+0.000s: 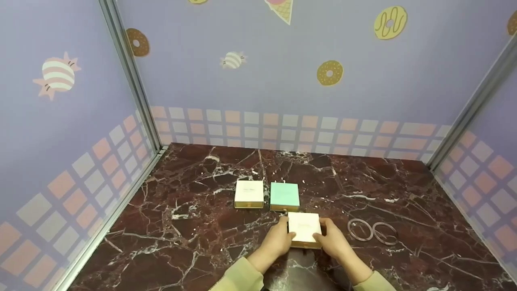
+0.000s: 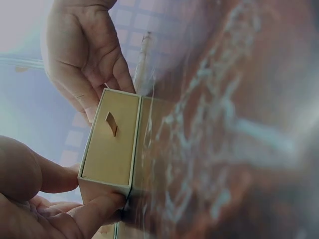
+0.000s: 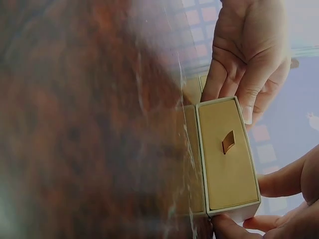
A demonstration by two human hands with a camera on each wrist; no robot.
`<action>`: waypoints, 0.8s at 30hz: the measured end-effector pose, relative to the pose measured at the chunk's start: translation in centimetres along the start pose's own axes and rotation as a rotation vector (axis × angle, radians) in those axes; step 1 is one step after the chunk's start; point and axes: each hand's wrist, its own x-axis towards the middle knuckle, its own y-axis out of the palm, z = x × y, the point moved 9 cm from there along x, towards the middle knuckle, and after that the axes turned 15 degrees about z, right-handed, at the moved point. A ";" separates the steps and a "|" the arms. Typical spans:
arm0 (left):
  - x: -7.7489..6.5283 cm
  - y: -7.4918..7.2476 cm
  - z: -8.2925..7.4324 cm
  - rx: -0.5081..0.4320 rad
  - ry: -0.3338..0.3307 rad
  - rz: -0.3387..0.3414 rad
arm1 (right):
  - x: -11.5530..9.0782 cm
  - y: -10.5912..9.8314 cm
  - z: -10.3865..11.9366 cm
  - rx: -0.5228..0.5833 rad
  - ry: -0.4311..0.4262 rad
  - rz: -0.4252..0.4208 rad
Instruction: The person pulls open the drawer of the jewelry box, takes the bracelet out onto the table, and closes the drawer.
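Observation:
A small white drawer box (image 1: 303,223) sits on the marble tabletop between both hands. Gripping its left side is the left hand (image 1: 278,237), with the thumb over the top edge. The right hand (image 1: 333,239) holds the opposite side in the same way. Both wrist views show the box's gold drawer front (image 2: 110,154) with a small brown pull tab (image 3: 229,142); the drawer is closed. Just behind it lies a mint-green box (image 1: 284,195), and a second white box (image 1: 249,192) stands to the left of that one.
Two pale rings (image 1: 360,230) lie side by side to the right of the right hand. The dark red marble table (image 1: 194,226) ends at patterned purple walls (image 1: 274,81) at the back and both sides, with metal posts (image 1: 133,76) at the corners.

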 end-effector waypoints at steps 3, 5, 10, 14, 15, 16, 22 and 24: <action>-0.2 -0.4 0.3 -0.006 0.002 0.008 | 0.1 0.3 0.2 0.013 -0.014 -0.004; -0.3 -0.7 0.4 -0.003 0.005 0.011 | 0.1 0.6 0.3 0.032 -0.029 0.001; -0.5 -1.1 0.5 -0.018 0.032 0.014 | 0.1 0.8 0.6 0.087 -0.058 0.012; -0.6 -1.0 0.6 -0.028 0.035 0.020 | 0.1 0.8 0.6 0.108 -0.085 0.004; -0.6 -1.0 0.6 -0.026 0.032 0.021 | 0.1 0.8 0.6 0.112 -0.087 0.005; -0.7 -1.0 0.6 -0.023 0.029 0.021 | 0.1 0.9 0.6 0.116 -0.089 0.006; -0.9 -1.2 0.3 0.005 0.051 -0.012 | 0.2 0.8 0.4 0.113 -0.092 0.014; -0.9 -1.2 0.2 0.016 0.056 -0.021 | 0.3 0.7 0.3 0.106 -0.094 0.019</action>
